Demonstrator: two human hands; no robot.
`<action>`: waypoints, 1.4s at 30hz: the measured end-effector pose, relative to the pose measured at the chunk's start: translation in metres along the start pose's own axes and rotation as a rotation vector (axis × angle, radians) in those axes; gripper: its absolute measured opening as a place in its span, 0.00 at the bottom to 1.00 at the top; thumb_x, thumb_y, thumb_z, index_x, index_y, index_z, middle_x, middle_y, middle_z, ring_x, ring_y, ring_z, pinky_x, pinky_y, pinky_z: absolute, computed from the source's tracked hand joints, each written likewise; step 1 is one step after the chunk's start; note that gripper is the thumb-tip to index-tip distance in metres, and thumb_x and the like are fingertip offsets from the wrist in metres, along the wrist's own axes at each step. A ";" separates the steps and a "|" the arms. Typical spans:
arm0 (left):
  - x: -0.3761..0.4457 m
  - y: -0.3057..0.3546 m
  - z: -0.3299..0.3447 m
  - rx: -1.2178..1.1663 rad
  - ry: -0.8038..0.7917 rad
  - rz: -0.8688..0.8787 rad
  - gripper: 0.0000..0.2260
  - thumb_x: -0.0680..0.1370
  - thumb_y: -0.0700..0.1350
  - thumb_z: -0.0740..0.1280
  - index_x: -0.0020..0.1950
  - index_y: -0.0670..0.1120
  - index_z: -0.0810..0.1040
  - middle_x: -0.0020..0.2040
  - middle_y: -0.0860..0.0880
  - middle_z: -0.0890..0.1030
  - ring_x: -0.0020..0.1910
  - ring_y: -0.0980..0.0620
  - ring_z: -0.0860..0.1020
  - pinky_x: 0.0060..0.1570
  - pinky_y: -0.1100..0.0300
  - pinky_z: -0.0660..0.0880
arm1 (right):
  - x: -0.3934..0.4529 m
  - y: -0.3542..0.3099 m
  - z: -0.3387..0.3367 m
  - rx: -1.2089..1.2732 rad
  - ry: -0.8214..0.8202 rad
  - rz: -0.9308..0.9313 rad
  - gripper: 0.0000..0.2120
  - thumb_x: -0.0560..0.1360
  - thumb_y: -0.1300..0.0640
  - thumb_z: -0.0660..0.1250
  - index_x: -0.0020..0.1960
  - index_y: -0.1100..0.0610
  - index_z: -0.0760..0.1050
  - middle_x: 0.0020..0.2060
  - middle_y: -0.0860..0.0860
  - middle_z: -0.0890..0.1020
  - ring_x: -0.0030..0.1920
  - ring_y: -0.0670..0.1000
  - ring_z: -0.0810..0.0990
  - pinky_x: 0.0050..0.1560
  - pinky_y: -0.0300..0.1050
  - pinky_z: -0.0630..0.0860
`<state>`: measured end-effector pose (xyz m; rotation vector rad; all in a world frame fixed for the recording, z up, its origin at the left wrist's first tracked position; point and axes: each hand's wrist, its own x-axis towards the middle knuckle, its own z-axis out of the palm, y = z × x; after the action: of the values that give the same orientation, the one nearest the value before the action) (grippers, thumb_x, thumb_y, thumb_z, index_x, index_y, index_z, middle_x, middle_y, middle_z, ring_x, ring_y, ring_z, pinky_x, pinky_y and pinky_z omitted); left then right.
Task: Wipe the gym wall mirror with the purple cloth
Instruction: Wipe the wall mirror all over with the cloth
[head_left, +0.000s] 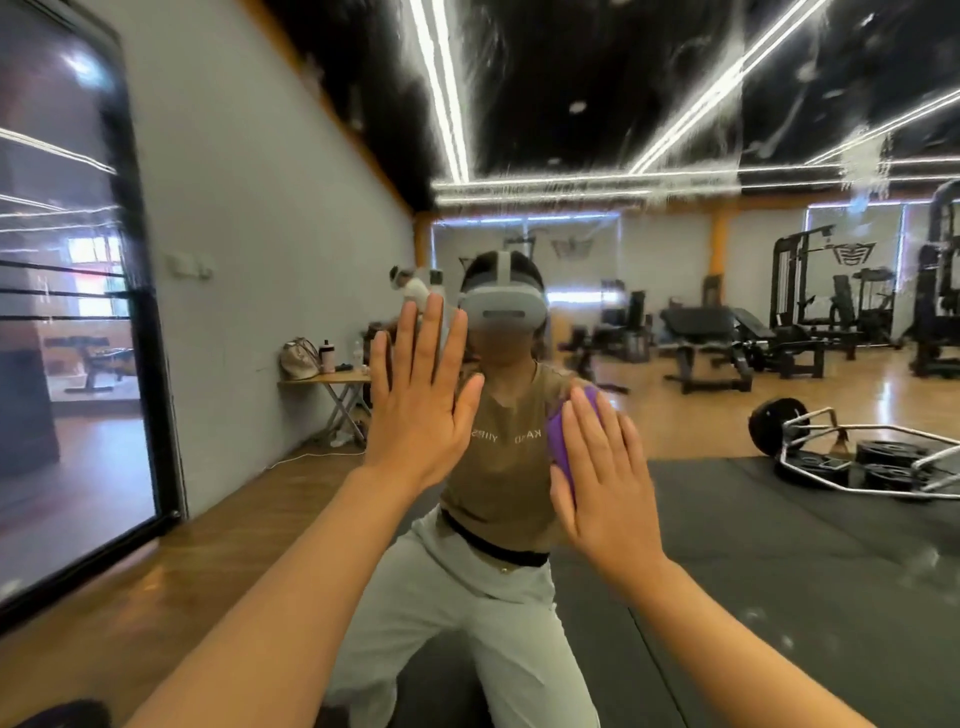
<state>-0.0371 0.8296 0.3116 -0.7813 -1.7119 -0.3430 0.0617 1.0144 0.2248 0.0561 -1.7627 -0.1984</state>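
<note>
Two hands against the mirror (727, 156): left hand (415, 405) flat with fingers spread, holding nothing; right hand (602, 478) pressing the purple cloth (563, 441) with straight fingers

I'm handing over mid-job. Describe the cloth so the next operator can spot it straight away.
Look at the wall mirror filling the view, where two hands are raised flat against the glass. The purple cloth is under the right hand, pressed to the mirror by straight fingers. It is the only purple thing in view; the left hand is bare.
</note>
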 end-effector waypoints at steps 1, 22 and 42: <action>0.001 -0.001 0.000 -0.002 -0.003 0.001 0.30 0.84 0.56 0.49 0.83 0.46 0.47 0.83 0.43 0.45 0.81 0.47 0.39 0.77 0.48 0.33 | -0.018 -0.002 0.002 -0.014 -0.024 -0.021 0.29 0.82 0.53 0.57 0.80 0.63 0.57 0.80 0.58 0.59 0.81 0.59 0.55 0.80 0.56 0.53; -0.027 -0.045 -0.020 -0.062 -0.005 -0.058 0.31 0.83 0.57 0.51 0.83 0.48 0.48 0.83 0.44 0.47 0.82 0.47 0.44 0.78 0.50 0.37 | 0.111 -0.023 0.002 -0.001 0.127 0.211 0.29 0.83 0.53 0.53 0.80 0.64 0.54 0.80 0.59 0.57 0.81 0.58 0.53 0.81 0.52 0.47; -0.045 -0.075 -0.017 -0.070 0.071 0.071 0.30 0.83 0.54 0.55 0.83 0.46 0.53 0.83 0.44 0.50 0.82 0.46 0.49 0.80 0.51 0.41 | 0.155 -0.039 0.002 -0.035 0.084 0.178 0.30 0.84 0.51 0.52 0.81 0.65 0.53 0.81 0.60 0.55 0.81 0.58 0.51 0.79 0.45 0.36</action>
<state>-0.0684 0.7504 0.2871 -0.8691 -1.6086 -0.3792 0.0255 0.9534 0.3682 -0.1162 -1.6700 -0.0956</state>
